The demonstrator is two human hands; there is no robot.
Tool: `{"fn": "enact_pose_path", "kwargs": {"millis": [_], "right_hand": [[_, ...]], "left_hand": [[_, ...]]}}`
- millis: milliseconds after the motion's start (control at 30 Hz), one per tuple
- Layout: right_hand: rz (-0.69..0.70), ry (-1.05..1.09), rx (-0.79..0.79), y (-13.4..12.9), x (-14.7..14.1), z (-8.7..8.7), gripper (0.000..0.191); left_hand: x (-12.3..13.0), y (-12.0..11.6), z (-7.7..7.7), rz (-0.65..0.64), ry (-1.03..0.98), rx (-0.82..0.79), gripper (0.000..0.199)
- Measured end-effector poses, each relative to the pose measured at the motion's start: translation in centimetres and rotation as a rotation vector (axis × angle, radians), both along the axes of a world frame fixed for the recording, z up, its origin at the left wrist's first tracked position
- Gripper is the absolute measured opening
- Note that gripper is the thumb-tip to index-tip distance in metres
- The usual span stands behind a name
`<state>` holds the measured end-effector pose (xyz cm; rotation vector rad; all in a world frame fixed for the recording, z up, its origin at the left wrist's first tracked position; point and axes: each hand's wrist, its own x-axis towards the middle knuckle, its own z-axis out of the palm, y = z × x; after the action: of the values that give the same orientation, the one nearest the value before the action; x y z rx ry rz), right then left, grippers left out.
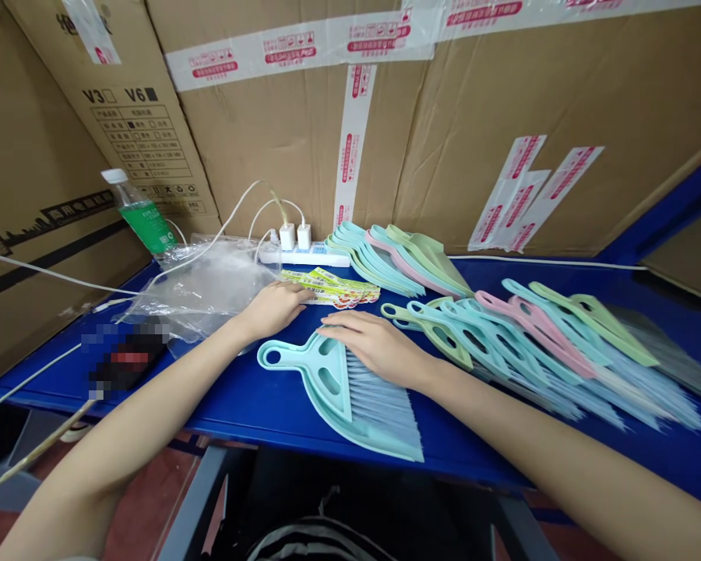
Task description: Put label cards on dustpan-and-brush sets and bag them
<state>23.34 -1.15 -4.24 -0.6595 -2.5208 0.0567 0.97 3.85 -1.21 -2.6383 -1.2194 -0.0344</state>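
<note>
In front of me a light-blue dustpan (312,366) lies on the table with a matching hand brush (382,401) nested in it, handles to the left. My right hand (377,343) rests over the upper edge of this set, fingers stretched out to the left and lying on it. My left hand (274,310) reaches to a fanned pile of yellow-green printed labels (344,288), fingertips at the pile's left end and slightly bent. I see no label lifted between its fingers.
Several brushes (519,335) lie in an overlapping row at right, with stacked dustpans (394,253) behind. Clear plastic bags (204,284), a bottle (140,214) and a power strip (309,255) with cables stand left and back. Cardboard (304,132) walls the blue table (234,409).
</note>
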Motion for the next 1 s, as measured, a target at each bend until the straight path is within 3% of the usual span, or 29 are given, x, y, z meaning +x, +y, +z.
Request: {"fn": "enact_pose_path", "kwargs": {"millis": [133, 267, 333, 733, 1000], "right_hand": [[-0.042, -0.07, -0.047, -0.6, 0.4, 0.5, 0.045], [-0.032, -0.217, -0.14, -1.0, 0.5, 0.8, 0.067], [-0.036, -0.254, -0.165, -1.1, 0.5, 0.8, 0.07], [-0.08, -0.116, -0.028, 0.1, 0.2, 0.3, 0.042], [-0.049, -0.085, -0.038, 0.0, 0.7, 0.7, 0.041]], "left_hand": [[0.0, 0.1, 0.0, 0.024, -0.026, 0.026, 0.032], [0.1, 0.1, -0.1, 0.077, -0.024, 0.013, 0.032], [0.2, 0.1, 0.0, 0.092, -0.018, -0.01, 0.031], [0.2, 0.3, 0.1, 0.08, -0.001, 0.04, 0.029], [0.0, 0.3, -0.1, 0.044, -0.021, 0.052, 0.027]]}}
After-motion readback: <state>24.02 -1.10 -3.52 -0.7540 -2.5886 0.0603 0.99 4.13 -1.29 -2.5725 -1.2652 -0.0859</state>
